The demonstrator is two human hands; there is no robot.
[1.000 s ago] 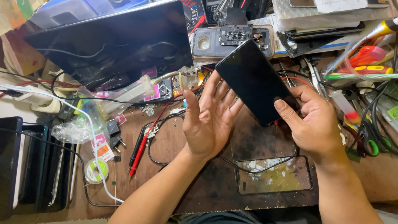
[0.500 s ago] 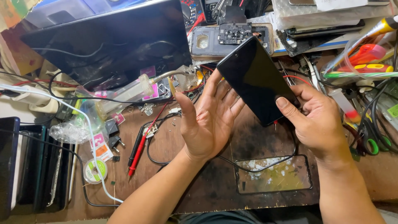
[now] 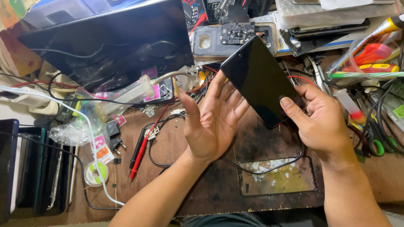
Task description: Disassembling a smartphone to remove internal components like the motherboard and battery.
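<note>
My right hand grips the lower corner of a black smartphone, thumb on its dark screen, holding it tilted above the workbench. Beside it, my left hand is spread flat with the palm up and fingers apart; its fingertips reach just under the phone's left edge and it holds nothing. Below both hands, a detached glass screen panel with whitish residue lies on the dark brown work mat.
A dark tablet leans at the back left. A red probe, black cables, a solder spool, an open phone back, screwdrivers and green-handled scissors crowd the bench. Stacked devices sit at the left edge.
Both hands and the phone have shifted slightly; my left hand's fingers have come closer to the phone's edge. The right hand's grip is unchanged.
</note>
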